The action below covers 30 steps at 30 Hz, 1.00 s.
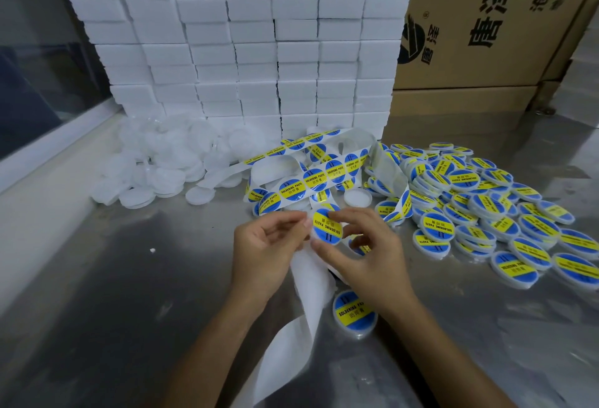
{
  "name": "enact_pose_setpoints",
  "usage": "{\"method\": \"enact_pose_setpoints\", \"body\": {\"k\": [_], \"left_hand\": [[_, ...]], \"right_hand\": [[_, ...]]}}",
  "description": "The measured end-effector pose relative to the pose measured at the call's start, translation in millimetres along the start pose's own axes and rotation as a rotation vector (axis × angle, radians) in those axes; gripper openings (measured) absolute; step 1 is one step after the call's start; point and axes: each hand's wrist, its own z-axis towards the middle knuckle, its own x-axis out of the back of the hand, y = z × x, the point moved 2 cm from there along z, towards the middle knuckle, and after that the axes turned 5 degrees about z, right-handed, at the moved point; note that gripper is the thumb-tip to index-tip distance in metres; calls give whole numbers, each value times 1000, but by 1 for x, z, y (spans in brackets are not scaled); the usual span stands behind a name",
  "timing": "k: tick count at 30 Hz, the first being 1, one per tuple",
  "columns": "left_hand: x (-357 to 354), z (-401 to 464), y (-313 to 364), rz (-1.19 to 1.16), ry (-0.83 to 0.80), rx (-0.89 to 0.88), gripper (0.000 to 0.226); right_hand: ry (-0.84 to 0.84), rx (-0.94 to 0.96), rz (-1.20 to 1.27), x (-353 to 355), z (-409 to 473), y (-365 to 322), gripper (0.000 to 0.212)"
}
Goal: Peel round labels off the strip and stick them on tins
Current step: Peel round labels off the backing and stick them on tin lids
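Label (327,229) pinched between my left hand (262,245) and right hand (363,252), I should peel slowly, keeping it flat.

— What's printed on the round label (327,227) pinched between the two hands?
— "SOLDERING PASTE" in black on a yellow band, and "11" on the blue part below it.
— And the strip (319,177) beyond the hands?
— The same wording on each label along it, with small Chinese characters too fine to read.
— The labelled tins (486,213) to the right of the hands?
— Same design; so is the tin (354,313) under the right wrist.
— Anything else?
— Large black Chinese characters, "唐泽" and a letter "A", with a round logo, on the cardboard box (486,22) far right.
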Motion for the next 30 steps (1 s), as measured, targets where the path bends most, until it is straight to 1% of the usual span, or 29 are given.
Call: {"method": "enact_pose_setpoints", "body": {"k": [2,3,4,5,7,8,9,11,12,14,17,19,21,22,24,27,30], "left_hand": [[3,2,-2,245,140,-183,6],[5,3,-2,356,203,-233,8],[7,4,-4,446,236,-228,13],[8,4,-7,516,233,-161,19],[7,5,-13,581,141,73,27],[6,4,-15,562,75,170,26],[3,3,-16,504,10,229,24],[-2,0,-15,335,-68,282,18],[-3,-1,-14,271,-73,291,19],[-3,-2,-12,209,-24,299,26],[-1,-1,-10,160,26,296,38],[0,0,-9,105,42,311,37],[0,1,-10,59,55,320,27],[1,1,-10,36,63,314,22],[3,1,-10,4,75,309,20],[5,2,-10,-40,40,345,27],[3,3,-9,-99,-17,371,39]], "right_hand": [[75,-91,69,1,2,2,32],[103,-153,125,2,3,4,29],[124,-217,189,4,4,5,26],[141,-279,249,5,5,6,23],[169,-362,335,8,7,6,21],[183,-376,360,10,8,6,20],[195,-378,372,11,9,6,20],[220,-370,366,15,12,8,20],[240,-363,354,18,14,8,20],[309,-353,311,25,22,11,19],[471,-343,197,44,40,22,18],[542,-342,53,59,55,33,19],[583,-350,-139,73,69,46,23],[591,-354,-225,79,76,52,26],[579,-367,-379,87,87,65,33],[513,-390,-570,96,97,85,34],[438,-456,-667,101,104,98,35]]}}
